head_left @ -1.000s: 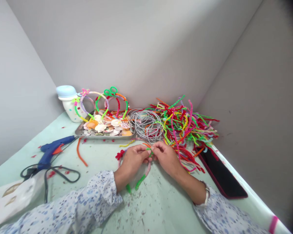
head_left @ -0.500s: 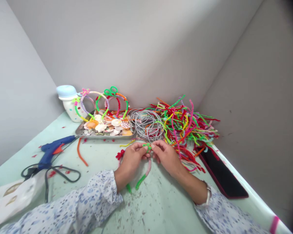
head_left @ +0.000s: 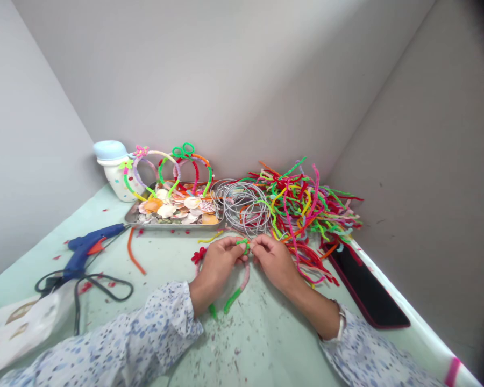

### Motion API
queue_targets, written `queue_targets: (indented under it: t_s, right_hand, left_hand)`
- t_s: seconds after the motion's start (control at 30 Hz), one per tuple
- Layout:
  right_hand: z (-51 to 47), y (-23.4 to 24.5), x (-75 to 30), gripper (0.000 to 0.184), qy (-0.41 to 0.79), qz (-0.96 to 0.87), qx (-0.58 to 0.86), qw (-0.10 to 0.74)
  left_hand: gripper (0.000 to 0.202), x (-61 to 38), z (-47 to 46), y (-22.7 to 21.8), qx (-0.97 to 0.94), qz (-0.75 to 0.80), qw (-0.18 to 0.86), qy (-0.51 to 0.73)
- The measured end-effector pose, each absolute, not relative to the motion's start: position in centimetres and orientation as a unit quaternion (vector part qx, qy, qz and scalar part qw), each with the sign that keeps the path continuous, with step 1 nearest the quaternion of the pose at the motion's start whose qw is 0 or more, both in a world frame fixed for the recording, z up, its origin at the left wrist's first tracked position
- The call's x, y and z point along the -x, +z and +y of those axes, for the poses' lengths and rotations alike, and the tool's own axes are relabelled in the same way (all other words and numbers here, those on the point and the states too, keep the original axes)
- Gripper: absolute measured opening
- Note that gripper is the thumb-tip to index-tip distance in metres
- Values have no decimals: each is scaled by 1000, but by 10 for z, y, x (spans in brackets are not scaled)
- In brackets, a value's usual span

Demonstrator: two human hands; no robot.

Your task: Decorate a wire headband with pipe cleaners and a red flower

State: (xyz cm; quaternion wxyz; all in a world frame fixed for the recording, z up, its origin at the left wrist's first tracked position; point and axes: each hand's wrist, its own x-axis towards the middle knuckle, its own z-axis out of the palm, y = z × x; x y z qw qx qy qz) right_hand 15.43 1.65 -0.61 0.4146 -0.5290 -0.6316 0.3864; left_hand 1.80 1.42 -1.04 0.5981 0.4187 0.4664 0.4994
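Note:
My left hand (head_left: 219, 269) is closed, its thumb and fingers pinching a small bent green pipe cleaner (head_left: 242, 243). From the right, my right hand (head_left: 275, 263) pinches the same green piece, the fingertips nearly meeting. Below the hands hangs a headband (head_left: 245, 277) wrapped in pink and green pipe cleaner, partly hidden behind my left hand. A red pipe-cleaner flower (head_left: 198, 256) shows beside my left knuckles. Whether the green piece is joined to the headband is hidden by the fingers.
Behind stands a metal tray (head_left: 173, 227) of seashells with finished headbands (head_left: 178, 172), beside coiled wire (head_left: 246, 209) and a heap of pipe cleaners (head_left: 306, 204). At left lie a blue glue gun (head_left: 84, 247) and a white cup (head_left: 119, 177); at right, a dark phone (head_left: 367, 285).
Both hands stay in almost the same place. The right fingers have shifted slightly at the green pipe cleaner, and its shape looks a little different.

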Motion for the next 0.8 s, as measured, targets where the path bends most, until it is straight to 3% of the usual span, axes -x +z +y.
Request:
queue_targets:
  t_s: [0.6, 0.8]
  right_hand:
    - [13, -8, -145, 19, 476, -545, 541, 428]
    - [12, -7, -148, 16, 420, -585, 521, 458]
  left_hand:
    - [8, -22, 12, -4, -414, 499, 565, 511]
    - [10, -22, 12, -3, -398, 498, 570, 518]
